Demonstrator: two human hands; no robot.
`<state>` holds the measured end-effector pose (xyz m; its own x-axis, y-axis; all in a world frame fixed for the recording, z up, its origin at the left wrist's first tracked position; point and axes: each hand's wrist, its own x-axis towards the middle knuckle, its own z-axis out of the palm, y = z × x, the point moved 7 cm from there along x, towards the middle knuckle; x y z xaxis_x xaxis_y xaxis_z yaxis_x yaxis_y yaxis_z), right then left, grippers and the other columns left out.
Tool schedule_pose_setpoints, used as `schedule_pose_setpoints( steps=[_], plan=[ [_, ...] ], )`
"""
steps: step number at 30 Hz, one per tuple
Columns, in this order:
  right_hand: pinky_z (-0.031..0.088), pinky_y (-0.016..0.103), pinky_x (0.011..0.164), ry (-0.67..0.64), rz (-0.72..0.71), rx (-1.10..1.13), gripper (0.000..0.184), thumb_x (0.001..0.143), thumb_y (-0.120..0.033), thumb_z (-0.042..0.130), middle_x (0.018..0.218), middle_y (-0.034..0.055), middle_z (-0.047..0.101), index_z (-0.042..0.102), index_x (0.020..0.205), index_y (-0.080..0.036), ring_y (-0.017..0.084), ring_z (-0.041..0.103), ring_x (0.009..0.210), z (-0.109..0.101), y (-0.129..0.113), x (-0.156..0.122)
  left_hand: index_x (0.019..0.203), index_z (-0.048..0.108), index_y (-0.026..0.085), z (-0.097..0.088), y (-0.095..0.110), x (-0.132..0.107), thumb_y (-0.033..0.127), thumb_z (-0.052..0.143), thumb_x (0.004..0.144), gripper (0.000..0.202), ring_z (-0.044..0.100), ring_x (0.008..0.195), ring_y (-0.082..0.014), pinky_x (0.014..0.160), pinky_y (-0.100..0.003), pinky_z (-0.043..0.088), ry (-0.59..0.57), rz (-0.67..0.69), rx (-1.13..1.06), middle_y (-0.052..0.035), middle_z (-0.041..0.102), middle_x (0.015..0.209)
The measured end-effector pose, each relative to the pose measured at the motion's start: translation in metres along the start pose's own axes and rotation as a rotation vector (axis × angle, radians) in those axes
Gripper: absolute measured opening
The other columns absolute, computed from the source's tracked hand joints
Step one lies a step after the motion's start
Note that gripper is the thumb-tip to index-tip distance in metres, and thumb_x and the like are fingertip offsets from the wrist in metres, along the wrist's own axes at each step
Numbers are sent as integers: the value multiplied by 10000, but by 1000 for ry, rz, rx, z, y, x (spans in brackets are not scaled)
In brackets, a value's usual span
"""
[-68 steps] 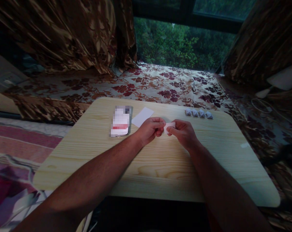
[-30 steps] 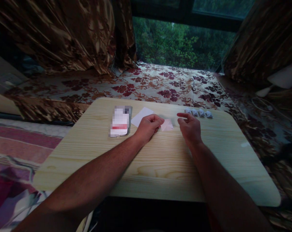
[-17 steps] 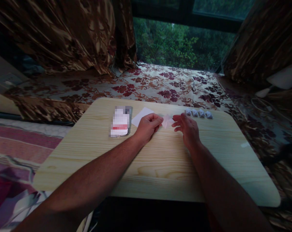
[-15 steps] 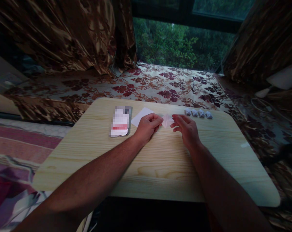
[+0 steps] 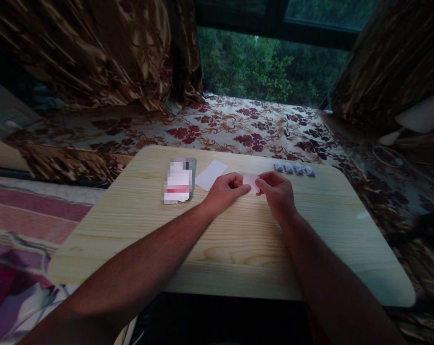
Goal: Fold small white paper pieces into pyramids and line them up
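Note:
A small white sheet of paper (image 5: 250,180) is held up between my two hands, just above the table. Its left side is pinched by my left hand (image 5: 227,190), thumb in front. On the other side, my right hand (image 5: 277,191) grips the paper between thumb and fingers; the fingertips behind it are hidden. Left of my hands lies more flat white paper (image 5: 212,174). Several small folded white paper pieces (image 5: 294,167) stand in a row beyond my right hand.
A phone (image 5: 179,179), partly pixelated, lies on the left of the light wooden table (image 5: 217,268). Behind the table is a ledge with floral cloth (image 5: 252,124) under a window. A small white scrap (image 5: 362,215) lies toward the right edge.
My right hand has closed onto the paper, which it was only near before. The paper has turned and now shows a flat face between both thumbs.

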<state>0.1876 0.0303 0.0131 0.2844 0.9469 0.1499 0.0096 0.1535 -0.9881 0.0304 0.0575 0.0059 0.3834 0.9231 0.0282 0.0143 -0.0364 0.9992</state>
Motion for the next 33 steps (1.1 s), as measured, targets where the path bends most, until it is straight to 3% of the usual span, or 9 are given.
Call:
schedule_pose_setpoints(
  steps=[3, 8, 12, 16, 21, 27, 33],
  plan=[
    [479, 237, 499, -44, 4, 20, 132, 689, -244, 720, 674, -22, 660, 655, 782, -178, 107, 575, 547, 4, 0, -1, 706, 569, 164, -2, -1, 1, 374, 720, 734, 260, 396, 499, -67, 498, -221, 282, 33, 2, 30, 54, 511, 572],
    [503, 257, 591, -87, -60, -66, 234, 718, -274, 736, 812, 18, 711, 703, 932, -184, 136, 626, 671, 8, -4, -4, 712, 589, 155, -4, -1, 2, 334, 684, 743, 205, 441, 562, -85, 534, -228, 310, 38, 71, 145, 32, 548, 629],
    [492, 259, 605, -94, -100, -140, 157, 748, -269, 712, 788, 25, 719, 733, 875, -179, 139, 624, 666, 7, -6, -5, 696, 601, 149, -1, 1, 0, 337, 677, 743, 208, 440, 572, -89, 540, -230, 311, 25, 116, 236, 32, 536, 625],
    [488, 262, 588, -100, -64, -110, 108, 741, -258, 706, 695, 15, 696, 724, 796, -167, 136, 608, 611, 7, -3, -4, 736, 628, 139, -1, 2, 0, 354, 696, 746, 225, 472, 592, -93, 560, -231, 341, 15, 101, 142, 18, 580, 656],
    [498, 263, 556, -143, -24, -50, 137, 727, -264, 711, 694, 6, 689, 689, 830, -175, 137, 599, 595, 10, -1, -4, 811, 660, 140, -2, 0, 2, 386, 737, 727, 270, 458, 530, -78, 519, -222, 326, 4, 27, -58, 22, 595, 631],
    [416, 222, 506, -211, -137, -143, 287, 760, -225, 661, 606, -56, 607, 659, 1046, -209, 98, 514, 522, 16, -9, -9, 807, 691, 141, -5, -3, 3, 386, 765, 700, 278, 457, 517, -80, 504, -225, 321, 49, -18, -85, 13, 612, 623],
    [489, 241, 591, -140, -222, -256, 203, 738, -232, 693, 782, 7, 668, 707, 939, -205, 135, 618, 688, 14, -9, -11, 931, 685, 160, -10, -3, 4, 349, 772, 698, 313, 483, 541, -88, 519, -225, 337, 92, 13, -110, 15, 614, 670]
  ],
)
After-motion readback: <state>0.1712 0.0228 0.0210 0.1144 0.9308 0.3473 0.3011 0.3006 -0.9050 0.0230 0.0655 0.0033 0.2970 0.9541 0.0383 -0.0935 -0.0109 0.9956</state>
